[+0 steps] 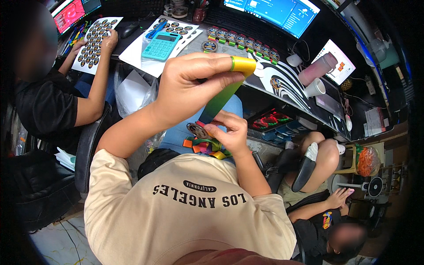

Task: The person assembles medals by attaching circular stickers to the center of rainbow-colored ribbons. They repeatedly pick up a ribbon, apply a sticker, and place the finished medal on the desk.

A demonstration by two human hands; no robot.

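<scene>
Above the lap (173, 138), I see the ribbon (218, 101) slanting down from the left hand (187, 81), which pinches its yellow fold, to the right hand (229, 132), which holds the round medal (196, 130).

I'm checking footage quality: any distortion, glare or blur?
Head view: the scene curves toward a black rim; the blue monitor glows; the ribbon shines at its yellow fold; co-workers' heads are blurred; left hand and right hand look fairly sharp; detail on the medal is too small to tell.
</scene>
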